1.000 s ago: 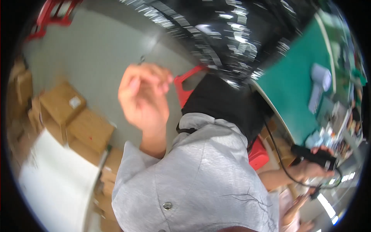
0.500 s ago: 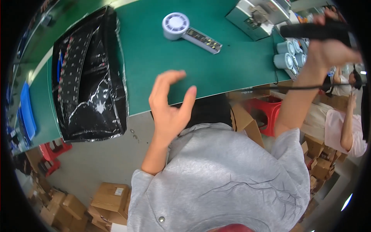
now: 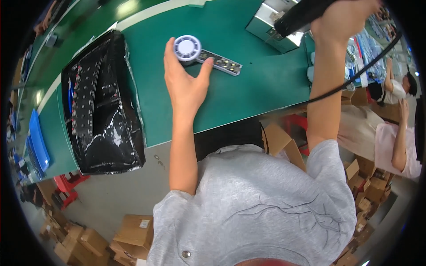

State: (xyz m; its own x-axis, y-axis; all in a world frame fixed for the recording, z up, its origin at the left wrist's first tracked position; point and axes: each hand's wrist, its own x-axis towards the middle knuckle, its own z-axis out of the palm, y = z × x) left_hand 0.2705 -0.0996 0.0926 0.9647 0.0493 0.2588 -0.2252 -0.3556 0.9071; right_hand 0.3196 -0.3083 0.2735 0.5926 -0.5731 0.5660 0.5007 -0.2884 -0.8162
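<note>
A pale lilac handheld fan lies on the green bench, its handle open so that a circuit board shows. My left hand is at it with fingers spread: the fingers are beside the round head, the thumb over the handle's near end. Raised at the upper right, my right hand grips a black corded electric screwdriver. Its lower end is over a silver box-shaped device, and whether it touches cannot be told.
A black plastic-wrapped bundle with a dark panel lies to the left, a blue tray beyond it. The tool's black cable crosses my right forearm. Pale blue parts lie right of the device. Cardboard boxes stand behind; another person is at the far right.
My left hand has moved forward to the fan. My right hand has swung left with the electric screwdriver, bringing its end over the silver device. The view has shifted slightly.
</note>
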